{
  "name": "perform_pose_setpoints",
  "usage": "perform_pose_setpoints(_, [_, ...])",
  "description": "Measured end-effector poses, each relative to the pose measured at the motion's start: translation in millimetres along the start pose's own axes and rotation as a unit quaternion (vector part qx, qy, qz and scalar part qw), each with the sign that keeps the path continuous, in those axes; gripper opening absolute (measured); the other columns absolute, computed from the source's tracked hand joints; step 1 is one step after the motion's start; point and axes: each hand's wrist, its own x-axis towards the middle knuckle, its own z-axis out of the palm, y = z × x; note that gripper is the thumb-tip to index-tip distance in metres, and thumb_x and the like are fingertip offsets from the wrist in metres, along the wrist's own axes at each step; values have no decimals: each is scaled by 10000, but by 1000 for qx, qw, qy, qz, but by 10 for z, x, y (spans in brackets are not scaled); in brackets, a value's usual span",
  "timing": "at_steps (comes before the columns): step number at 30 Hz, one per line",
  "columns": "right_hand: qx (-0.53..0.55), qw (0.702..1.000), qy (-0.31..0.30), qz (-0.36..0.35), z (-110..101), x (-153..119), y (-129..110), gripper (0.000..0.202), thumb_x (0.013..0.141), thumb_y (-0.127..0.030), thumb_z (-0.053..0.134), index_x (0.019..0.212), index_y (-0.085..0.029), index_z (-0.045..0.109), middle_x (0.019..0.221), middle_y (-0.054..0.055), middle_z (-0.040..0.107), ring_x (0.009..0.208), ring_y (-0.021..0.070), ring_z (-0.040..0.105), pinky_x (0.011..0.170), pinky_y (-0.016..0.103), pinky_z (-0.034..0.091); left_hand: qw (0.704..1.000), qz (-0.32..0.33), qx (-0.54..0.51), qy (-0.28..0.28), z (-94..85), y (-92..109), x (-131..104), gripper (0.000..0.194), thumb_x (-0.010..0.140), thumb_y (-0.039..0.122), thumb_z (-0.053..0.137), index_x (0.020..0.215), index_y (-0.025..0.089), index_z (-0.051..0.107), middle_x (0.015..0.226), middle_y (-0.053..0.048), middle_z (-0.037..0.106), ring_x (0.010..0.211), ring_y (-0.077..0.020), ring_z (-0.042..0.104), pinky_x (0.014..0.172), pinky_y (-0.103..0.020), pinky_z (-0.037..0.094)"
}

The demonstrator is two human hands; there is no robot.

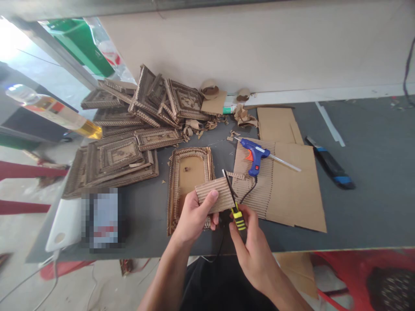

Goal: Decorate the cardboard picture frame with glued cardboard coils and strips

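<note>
My left hand (194,211) is closed on a small piece of corrugated cardboard (215,194), thumb on top of its ridged face. Scissors (239,218) with yellow-and-black handles are gripped in my right hand (251,237). Their blades point away from me and lie along the cardboard's right edge, a narrow strip curling beyond them. Under the left hand rests a cardboard frame (191,172) with a ridged border. To the right, a blue hot glue gun (256,153) with a clear glue stick lies on a corrugated sheet (253,190).
Layered cardboard frames (119,151) pile up at the left. A bottle of yellow liquid (55,112) stands at the far left, near a white power strip (65,220). A utility knife (332,164) lies right of the flat cardboard (298,185). Paper scraps (244,116) are at the back.
</note>
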Motion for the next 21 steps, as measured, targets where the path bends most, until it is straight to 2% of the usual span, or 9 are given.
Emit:
perform_pose_setpoints(10, [-36, 999, 30, -26, 98, 57, 87, 269, 1035, -287, 404, 1286, -197, 429, 1204, 159, 684, 1092, 236, 700, 862, 358, 588, 1000, 8, 0, 20, -30, -5, 4, 412, 878, 530, 677, 866, 126, 601, 509, 46, 510, 349, -54, 419, 322, -150, 392])
perform_pose_setpoints(15, [-65, 996, 53, -32, 66, 86, 60, 267, 1036, -327, 429, 1267, -196, 461, 1160, 141, 705, 1062, 237, 709, 833, 340, 581, 999, 13, 1, 42, -61, -22, 7, 415, 894, 536, 660, 835, 132, 589, 467, 46, 518, 328, -59, 421, 312, -148, 372])
perform_pose_setpoints(21, [-166, 978, 110, -56, -5, 135, 58, 128, 1004, -329, 478, 990, -218, 539, 967, 101, 654, 951, 245, 670, 819, 352, 542, 993, 46, 7, 104, -85, -17, 7, 408, 901, 538, 650, 797, 153, 564, 465, 43, 525, 347, -77, 454, 327, -162, 380])
